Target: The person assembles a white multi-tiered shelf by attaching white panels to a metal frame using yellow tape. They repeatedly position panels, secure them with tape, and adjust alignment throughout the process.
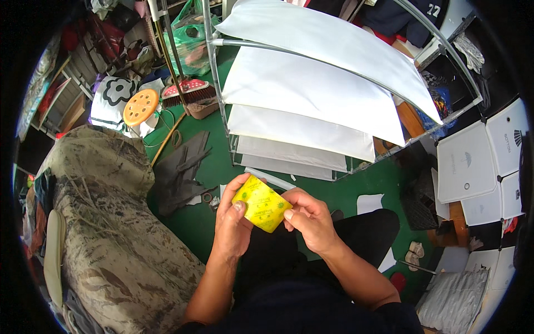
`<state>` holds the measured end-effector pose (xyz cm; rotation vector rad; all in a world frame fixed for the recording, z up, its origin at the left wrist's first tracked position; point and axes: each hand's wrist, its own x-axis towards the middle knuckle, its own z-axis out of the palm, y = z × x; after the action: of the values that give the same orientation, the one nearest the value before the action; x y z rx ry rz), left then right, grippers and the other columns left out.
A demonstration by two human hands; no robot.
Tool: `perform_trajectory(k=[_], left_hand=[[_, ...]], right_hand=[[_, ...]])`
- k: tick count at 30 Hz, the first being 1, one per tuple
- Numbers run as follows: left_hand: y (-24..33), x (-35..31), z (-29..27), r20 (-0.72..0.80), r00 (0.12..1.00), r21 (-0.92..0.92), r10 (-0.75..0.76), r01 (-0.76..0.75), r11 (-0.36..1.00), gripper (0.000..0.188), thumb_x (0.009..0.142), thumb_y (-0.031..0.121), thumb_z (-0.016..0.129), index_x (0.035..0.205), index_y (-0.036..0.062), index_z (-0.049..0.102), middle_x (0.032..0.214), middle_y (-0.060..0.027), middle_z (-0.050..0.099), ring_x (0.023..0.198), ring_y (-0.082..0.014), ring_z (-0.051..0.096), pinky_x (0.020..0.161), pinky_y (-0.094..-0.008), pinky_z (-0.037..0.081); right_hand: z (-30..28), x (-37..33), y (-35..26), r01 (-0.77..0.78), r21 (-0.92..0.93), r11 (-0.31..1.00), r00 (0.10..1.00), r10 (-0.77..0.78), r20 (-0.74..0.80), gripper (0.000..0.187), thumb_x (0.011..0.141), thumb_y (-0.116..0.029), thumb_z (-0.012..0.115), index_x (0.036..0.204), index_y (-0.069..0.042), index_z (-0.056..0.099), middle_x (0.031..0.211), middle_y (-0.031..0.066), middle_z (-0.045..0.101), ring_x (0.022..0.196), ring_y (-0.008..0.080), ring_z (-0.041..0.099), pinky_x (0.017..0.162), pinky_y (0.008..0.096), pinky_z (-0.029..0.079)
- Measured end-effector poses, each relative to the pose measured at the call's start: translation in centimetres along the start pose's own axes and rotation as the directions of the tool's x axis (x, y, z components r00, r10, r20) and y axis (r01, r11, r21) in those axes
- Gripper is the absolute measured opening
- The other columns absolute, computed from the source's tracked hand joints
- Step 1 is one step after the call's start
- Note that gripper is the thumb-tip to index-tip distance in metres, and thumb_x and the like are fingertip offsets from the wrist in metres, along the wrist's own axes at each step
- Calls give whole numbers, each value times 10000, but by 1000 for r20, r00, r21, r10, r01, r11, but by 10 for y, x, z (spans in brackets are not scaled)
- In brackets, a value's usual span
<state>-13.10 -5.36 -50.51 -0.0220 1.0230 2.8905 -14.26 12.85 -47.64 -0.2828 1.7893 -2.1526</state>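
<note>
Above my lap, in the middle of the view, is a small, flat, roughly square yellow packet (261,205) printed with green leafy marks. My left hand (231,220) grips its left side, thumb on the front face and fingers behind. At the right edge, my right hand (311,218) pinches the packet's corner between thumb and bent fingers. The packet is tilted, with its printed face toward me. What lies behind it is hidden.
Ahead stands a metal-framed rack (217,83) draped with several white sheets (311,83). A camouflage-covered seat (105,222) is at left. Dark cloth scraps (181,172) lie on the green floor. A broom (186,89) and orange stool (141,107) stand beyond; white storage boxes (467,161) are at right.
</note>
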Motion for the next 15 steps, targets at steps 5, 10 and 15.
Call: perform_trajectory(k=[5,10,15], left_hand=[[5,0,9,-27,972,-238,-232,219,946,703,873,425,674,1425,78,411,1362,-168,532,1223,-292,557,1031,-450,453],[-1,-2,-2,13,1000,287,10,-14,958,673,877,325,704,1422,46,424,1324,-118,533,1228,-229,530,1045,-371,416],[8,0,-6,7,999,214,-38,35,976,502,936,166,625,1398,50,468,1291,-88,536,1189,-181,520,1034,-327,405]], right_hand=[[-3,-1,1,55,1,999,999,-55,4,206,921,-25,599,1111,52,607,997,27,553,771,65,526,657,216,428],[-7,-3,1,65,-187,980,997,-70,-22,185,907,5,600,1079,68,622,994,28,553,766,52,503,654,206,406],[0,0,-3,110,-255,961,992,-124,-38,176,904,-6,629,1063,69,647,1012,32,574,737,36,499,622,184,391]])
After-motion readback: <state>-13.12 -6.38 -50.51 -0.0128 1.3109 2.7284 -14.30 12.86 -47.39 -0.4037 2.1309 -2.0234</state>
